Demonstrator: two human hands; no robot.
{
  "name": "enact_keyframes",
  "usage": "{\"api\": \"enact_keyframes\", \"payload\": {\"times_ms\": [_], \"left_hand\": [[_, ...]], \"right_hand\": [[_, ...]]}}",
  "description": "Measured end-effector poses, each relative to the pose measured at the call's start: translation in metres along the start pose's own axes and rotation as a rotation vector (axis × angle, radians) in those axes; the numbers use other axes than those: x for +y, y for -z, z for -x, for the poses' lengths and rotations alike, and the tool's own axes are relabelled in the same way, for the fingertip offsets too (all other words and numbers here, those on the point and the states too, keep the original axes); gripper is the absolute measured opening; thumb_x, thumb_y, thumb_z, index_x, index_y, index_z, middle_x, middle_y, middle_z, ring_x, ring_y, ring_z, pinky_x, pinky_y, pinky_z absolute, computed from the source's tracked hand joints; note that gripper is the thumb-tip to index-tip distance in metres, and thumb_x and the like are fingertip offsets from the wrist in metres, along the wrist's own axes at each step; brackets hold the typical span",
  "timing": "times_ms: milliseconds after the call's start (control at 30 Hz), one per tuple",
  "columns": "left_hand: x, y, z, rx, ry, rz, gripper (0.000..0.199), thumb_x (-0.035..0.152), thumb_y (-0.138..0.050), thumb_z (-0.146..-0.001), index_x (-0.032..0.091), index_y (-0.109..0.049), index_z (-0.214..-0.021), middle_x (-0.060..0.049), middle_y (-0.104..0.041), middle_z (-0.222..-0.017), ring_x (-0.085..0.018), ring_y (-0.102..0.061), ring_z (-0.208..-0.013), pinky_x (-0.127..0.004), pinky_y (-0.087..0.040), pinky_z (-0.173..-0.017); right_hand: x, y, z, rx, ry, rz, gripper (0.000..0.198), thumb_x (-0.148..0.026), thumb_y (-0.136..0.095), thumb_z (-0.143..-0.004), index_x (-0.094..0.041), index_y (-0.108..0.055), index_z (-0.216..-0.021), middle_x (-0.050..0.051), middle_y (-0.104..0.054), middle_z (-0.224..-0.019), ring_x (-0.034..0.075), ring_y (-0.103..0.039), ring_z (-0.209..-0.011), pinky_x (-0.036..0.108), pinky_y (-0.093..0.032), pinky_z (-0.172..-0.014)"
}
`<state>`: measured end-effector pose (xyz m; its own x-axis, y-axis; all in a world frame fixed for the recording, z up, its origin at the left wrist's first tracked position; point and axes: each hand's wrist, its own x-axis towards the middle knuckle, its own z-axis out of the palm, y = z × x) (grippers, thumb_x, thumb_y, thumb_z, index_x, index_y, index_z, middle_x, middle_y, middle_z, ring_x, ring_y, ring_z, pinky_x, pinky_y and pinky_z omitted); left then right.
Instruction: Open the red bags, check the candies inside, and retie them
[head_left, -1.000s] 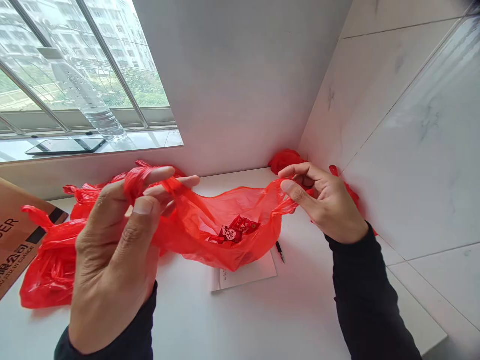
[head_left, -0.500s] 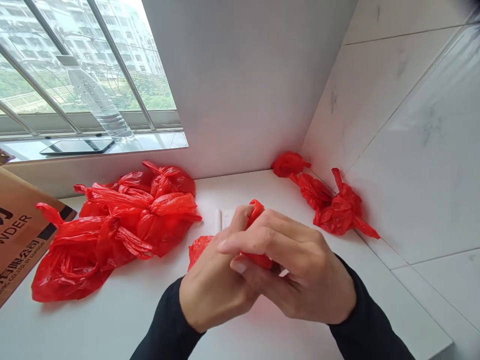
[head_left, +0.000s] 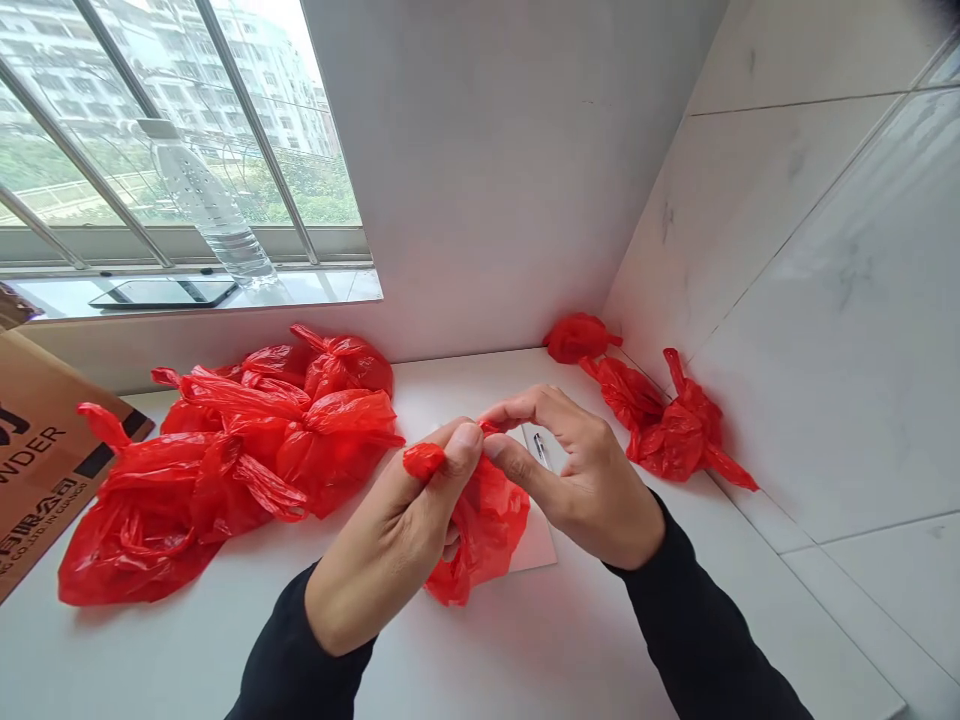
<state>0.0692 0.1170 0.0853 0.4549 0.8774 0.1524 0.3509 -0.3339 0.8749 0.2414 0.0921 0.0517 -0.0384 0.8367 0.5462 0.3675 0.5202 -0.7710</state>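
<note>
- In the head view, from where I stand, the left hand (head_left: 390,545) is closed on a thin red bag (head_left: 491,520), a loop of the plastic showing over its index finger beside the thumb.
- The right hand (head_left: 592,470) comes up against it, thumb and index finger narrowed on a small red end of that bag.
- The bag hangs crumpled just below where the hands meet; I can't tell what it contains.
- Under the hands, on the white worktop (head_left: 585,640), lies a pale booklet (head_left: 541,545), partly covered; a pen (head_left: 541,449) shows in the right hand's thumb gap.
- Left of the left hand sits a heap of knotted red bags (head_left: 330,430), beside a cardboard box (head_left: 45,440).
- Beyond the right hand, more red bundles (head_left: 679,430) lie along the tiled wall (head_left: 825,300).
- Well past the left hand, a clear bottle (head_left: 217,215) and a flat dark-edged slab (head_left: 165,293) share the windowsill (head_left: 322,287).
</note>
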Motion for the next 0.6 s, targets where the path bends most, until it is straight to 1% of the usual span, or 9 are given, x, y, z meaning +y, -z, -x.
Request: {"api": "enact_keyframes", "payload": {"times_ms": [67,100,233,300,333,400,467,533,600], "left_hand": [[0.002,-0.001,-0.001,-0.128,0.104,0.130,0.038,0.052,-0.044,-0.097,0.025,-0.050,-0.071,0.004,-0.047,-0.055,-0.012,-0.048,-0.045,-0.022,-0.044,-0.042],[0.003,-0.001,-0.001,-0.151,0.141,0.199,0.037,0.052,-0.043,-0.097,0.025,-0.051,-0.073,0.005,-0.050,-0.055,-0.012,-0.050,-0.045,-0.023,-0.047,-0.044],[0.002,0.004,-0.006,-0.030,0.184,0.352,0.024,0.049,-0.052,-0.096,0.027,-0.060,-0.101,0.005,-0.058,-0.063,-0.012,-0.057,-0.049,-0.023,-0.052,-0.049],[-0.002,0.008,-0.009,-0.023,0.175,0.364,0.028,0.049,-0.053,-0.096,0.027,-0.061,-0.113,0.003,-0.064,-0.070,-0.013,-0.063,-0.057,-0.022,-0.054,-0.054],[-0.005,0.010,-0.010,-0.034,0.155,0.346,0.029,0.048,-0.053,-0.097,0.026,-0.063,-0.114,0.001,-0.067,-0.077,-0.014,-0.065,-0.065,-0.023,-0.056,-0.060],[-0.008,0.014,-0.012,-0.068,0.099,0.277,0.027,0.044,-0.056,-0.096,0.025,-0.069,-0.109,-0.002,-0.070,-0.089,-0.015,-0.067,-0.079,-0.024,-0.057,-0.070],[-0.009,0.016,-0.012,-0.092,0.046,0.198,0.020,0.039,-0.061,-0.094,0.024,-0.073,-0.100,-0.002,-0.070,-0.094,-0.015,-0.066,-0.086,-0.022,-0.056,-0.077],[-0.010,0.016,-0.011,-0.102,0.009,0.135,0.013,0.032,-0.064,-0.092,0.026,-0.074,-0.096,0.000,-0.067,-0.088,-0.013,-0.063,-0.083,-0.020,-0.053,-0.075],[-0.010,0.016,-0.010,-0.105,-0.021,0.083,0.009,0.026,-0.065,-0.091,0.026,-0.073,-0.094,0.001,-0.063,-0.082,-0.011,-0.060,-0.077,-0.019,-0.051,-0.072]], "right_hand": [[0.000,0.000,0.000,0.051,-0.013,0.026,0.007,-0.029,-0.064,-0.096,-0.025,-0.067,-0.101,0.000,-0.070,-0.097,0.019,-0.065,-0.096,0.036,-0.053,-0.088],[0.000,0.000,0.000,0.075,-0.010,0.041,0.005,-0.028,-0.063,-0.096,-0.025,-0.066,-0.099,0.000,-0.069,-0.095,0.019,-0.065,-0.095,0.036,-0.053,-0.087],[-0.003,0.001,0.001,0.121,0.031,0.046,0.003,-0.024,-0.064,-0.094,-0.025,-0.063,-0.097,0.001,-0.068,-0.103,0.019,-0.063,-0.103,0.036,-0.051,-0.090],[-0.005,0.001,0.002,0.099,0.047,0.012,0.005,-0.023,-0.066,-0.093,-0.025,-0.062,-0.096,0.000,-0.069,-0.102,0.019,-0.064,-0.102,0.035,-0.052,-0.090],[-0.006,0.000,0.003,0.073,0.049,-0.010,0.006,-0.024,-0.067,-0.092,-0.025,-0.062,-0.095,0.000,-0.070,-0.099,0.018,-0.065,-0.097,0.034,-0.053,-0.089],[-0.008,-0.001,0.004,0.017,0.038,-0.060,0.007,-0.027,-0.069,-0.091,-0.025,-0.063,-0.094,-0.002,-0.071,-0.092,0.017,-0.067,-0.087,0.033,-0.054,-0.083],[-0.008,-0.002,0.004,-0.005,0.012,-0.104,0.009,-0.032,-0.068,-0.092,-0.025,-0.063,-0.092,-0.003,-0.071,-0.089,0.017,-0.067,-0.085,0.033,-0.055,-0.083],[-0.005,-0.005,0.003,0.039,-0.006,-0.111,0.011,-0.036,-0.065,-0.094,-0.025,-0.064,-0.096,0.000,-0.071,-0.095,0.018,-0.067,-0.093,0.035,-0.054,-0.088],[0.002,-0.008,0.000,0.088,-0.016,-0.091,0.018,-0.038,-0.063,-0.096,-0.026,-0.064,-0.109,0.003,-0.069,-0.113,0.021,-0.063,-0.110,0.040,-0.050,-0.099]]}}
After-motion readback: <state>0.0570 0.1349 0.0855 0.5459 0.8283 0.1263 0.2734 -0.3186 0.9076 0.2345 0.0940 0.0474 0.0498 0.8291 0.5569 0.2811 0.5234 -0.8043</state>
